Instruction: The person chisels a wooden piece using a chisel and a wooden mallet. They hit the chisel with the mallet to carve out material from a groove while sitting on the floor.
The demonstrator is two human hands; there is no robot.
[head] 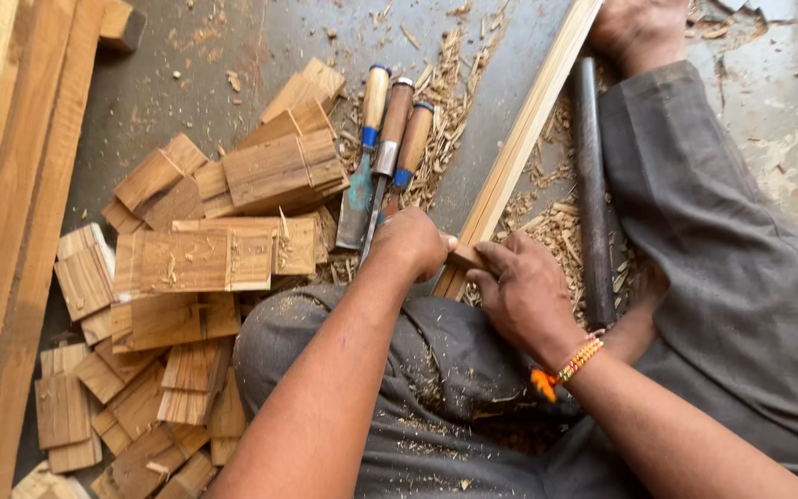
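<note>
From the head camera I see my left hand [410,242] clenched and my right hand [521,294] gripping the near end of a long wooden strip [521,139], which runs from frame centre to the upper right. Three wood-handled chisels [385,148] lie just left of it, beside stacked wood blocks [196,263]. My worry: blades this near could nick a slipping hand.

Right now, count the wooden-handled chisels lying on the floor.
3. The left chisel, middle chisel and right chisel lie side by side above the left hand, which hides their blade tips; none seems hidden.
</note>
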